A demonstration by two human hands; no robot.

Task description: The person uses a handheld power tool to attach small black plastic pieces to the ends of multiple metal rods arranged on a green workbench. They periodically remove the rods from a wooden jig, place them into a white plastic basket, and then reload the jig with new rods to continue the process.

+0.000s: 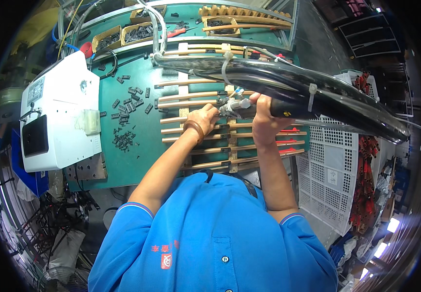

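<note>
My right hand [265, 124] is wrapped around the black body of a power screwdriver [282, 108], whose grey metal nose points left over the copper-coloured tubes [186, 103]. Just left of that nose, my left hand [203, 120] lies over the tubes, wearing a brown bracelet. Its fingers are bent and close together next to a black clip; what they grip is hidden. The tubes lie side by side across pale slotted supports [233, 155], several with small black clips [225, 136] on them. Red pieces [288, 142] show at some right ends.
A thick black cable bundle [327, 100] arches over the right side. Loose black clips [132, 100] and a pile of small black parts [124, 140] lie on the green table [142, 170]. A white machine [64, 114] stands left, white crates [329, 168] right. Parts boxes [137, 33] line the back.
</note>
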